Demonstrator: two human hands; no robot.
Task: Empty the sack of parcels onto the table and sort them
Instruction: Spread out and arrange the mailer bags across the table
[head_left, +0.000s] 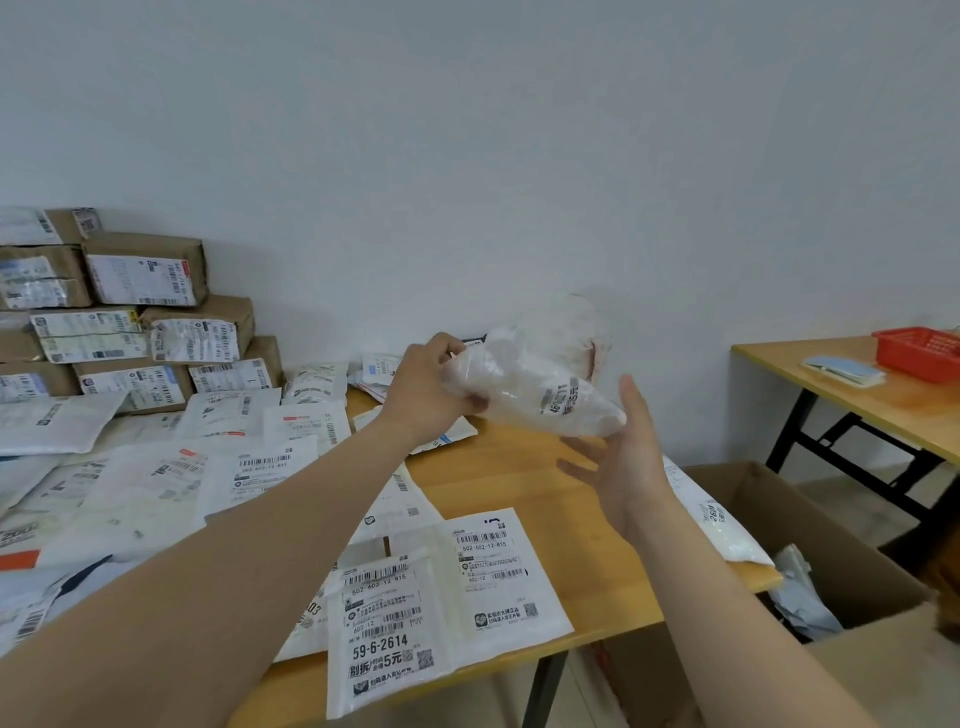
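Note:
My left hand (426, 387) grips one end of a white plastic parcel (530, 392) and holds it in the air above the wooden table (524, 467). My right hand (621, 462) is spread open just below the parcel's other end, fingers straight, at most brushing it. Several flat white mailers with barcode labels (488, 571) lie on the table in front of me. Brown paper parcels (145, 270) are stacked against the wall at the back left. No sack shows in the head view.
An open cardboard box (810, 525) with plastic bags inside stands on the floor at the right of the table. A white parcel (722, 525) overhangs the table's right edge. A second table (857, 395) at far right holds a red basket (919, 353).

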